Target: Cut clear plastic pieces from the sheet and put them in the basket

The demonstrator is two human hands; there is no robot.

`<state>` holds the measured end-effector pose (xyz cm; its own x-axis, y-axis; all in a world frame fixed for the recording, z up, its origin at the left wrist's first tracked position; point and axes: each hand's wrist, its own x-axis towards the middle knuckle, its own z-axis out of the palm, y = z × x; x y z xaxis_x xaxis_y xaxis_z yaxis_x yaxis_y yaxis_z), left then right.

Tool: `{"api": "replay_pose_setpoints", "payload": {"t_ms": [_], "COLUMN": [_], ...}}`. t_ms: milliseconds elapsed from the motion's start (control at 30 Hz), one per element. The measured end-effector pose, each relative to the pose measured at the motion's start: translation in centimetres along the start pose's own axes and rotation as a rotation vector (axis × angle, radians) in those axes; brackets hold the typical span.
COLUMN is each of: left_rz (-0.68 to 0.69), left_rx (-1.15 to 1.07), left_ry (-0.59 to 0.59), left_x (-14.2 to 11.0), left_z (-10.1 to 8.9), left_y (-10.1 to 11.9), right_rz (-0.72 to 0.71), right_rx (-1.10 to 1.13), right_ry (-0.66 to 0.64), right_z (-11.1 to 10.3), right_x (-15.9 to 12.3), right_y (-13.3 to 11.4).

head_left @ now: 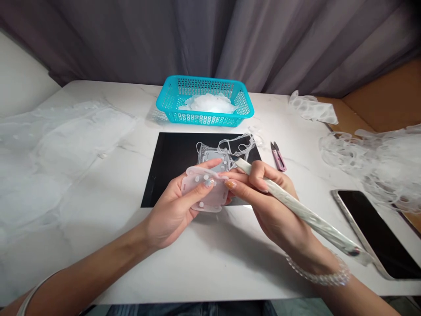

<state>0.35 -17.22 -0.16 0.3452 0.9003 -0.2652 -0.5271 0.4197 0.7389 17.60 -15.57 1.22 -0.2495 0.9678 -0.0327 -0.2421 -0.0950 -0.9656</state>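
Observation:
My left hand (174,204) grips a translucent silicone piece (204,193) with small round studs, held flat above the front edge of a black mat (171,162). My right hand (269,202) is closed round a long pale-handled craft knife (296,206); its tip points toward the piece's upper right edge. The right fingertips also touch the piece. More translucent pieces and trimmed strips (226,151) lie on the mat just behind my hands.
A turquoise basket (245,103) with white pieces stands at the back. Small pink snips (279,156) lie right of the mat. A phone (378,230) rests at the right front. Piles of translucent sheet material lie at the far left (59,149) and right (378,162).

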Motion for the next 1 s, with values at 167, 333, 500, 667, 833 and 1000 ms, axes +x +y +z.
{"api": "replay_pose_setpoints", "payload": {"t_ms": [167,333,500,667,833,1000], "left_rz": [-0.078,-0.219,-0.185,-0.208,-0.22,-0.219], "left_rx": [-0.08,-0.219,-0.243,-0.333,-0.348,-0.397], "left_ry": [0.14,0.033,-0.029,-0.079,-0.092,-0.126], "left_x": [0.2,0.4,0.4,0.3,0.2,0.0], "left_z": [0.0,-0.3,-0.6,-0.9,-0.9,-1.0], "left_y": [0.1,0.5,0.8,0.8,0.7,0.9], "right_rz": [-0.204,-0.232,-0.277,-0.236,-0.163,-0.154], "right_rx": [-0.164,-0.407,-0.341,-0.193,-0.16,-0.144], "right_ry": [0.18,-0.022,0.148,0.272,0.232,0.225], "right_z": [-0.3,-0.1,-1.3,-3.0,-3.3,-3.1], "right_x": [0.4,-0.2,0.2,1.5,1.7,1.7], "right_y": [0.1,0.1,-0.6,-0.7,-0.3,-0.3]}}
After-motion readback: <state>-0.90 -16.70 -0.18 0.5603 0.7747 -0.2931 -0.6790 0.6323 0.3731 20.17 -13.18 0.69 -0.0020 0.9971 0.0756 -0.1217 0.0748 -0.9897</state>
